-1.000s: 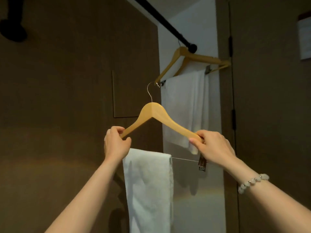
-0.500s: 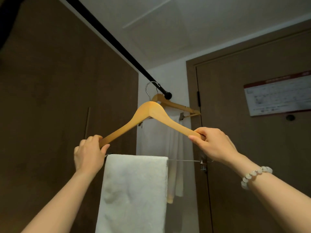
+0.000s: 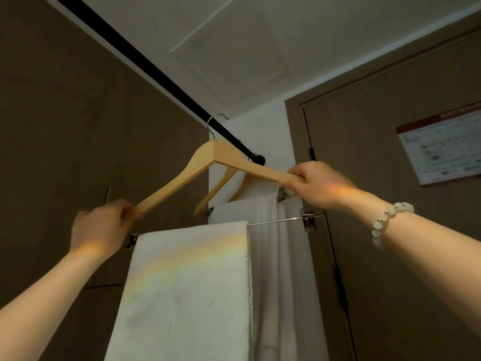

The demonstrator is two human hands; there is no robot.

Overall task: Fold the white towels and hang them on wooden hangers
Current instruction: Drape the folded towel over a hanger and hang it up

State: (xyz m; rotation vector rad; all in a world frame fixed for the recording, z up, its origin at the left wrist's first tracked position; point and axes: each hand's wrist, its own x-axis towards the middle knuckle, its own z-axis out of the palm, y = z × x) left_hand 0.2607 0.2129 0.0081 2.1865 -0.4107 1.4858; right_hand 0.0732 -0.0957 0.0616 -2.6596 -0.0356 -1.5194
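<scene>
Brown walls [image 3: 78, 126] flank a black rail [image 3: 156, 71] that runs from the upper left toward the far white wall, under a pale ceiling [image 3: 234, 48]. On the right stands a brown door [image 3: 377, 178] with a notice [image 3: 442, 149] on it.

Both hands hold a wooden hanger [image 3: 208, 157] up at the rail. The left hand [image 3: 101, 227], blurred, has its fingers curled round the hanger's left tip. The right hand [image 3: 316, 183] grips the right tip between thumb and curled fingers; a bead bracelet [image 3: 387, 220] sits on that wrist. The hanger's hook [image 3: 214, 123] arches over the rail, though whether it rests on the rail cannot be told.

A folded white towel [image 3: 187, 282] hangs over the hanger's metal bar [image 3: 276, 220], toward its left end, with a clip [image 3: 308, 221] at the bar's right end.

Just behind, a second hanger [image 3: 221, 186] hangs near the rail's far end, carrying another towel [image 3: 270, 269].
</scene>
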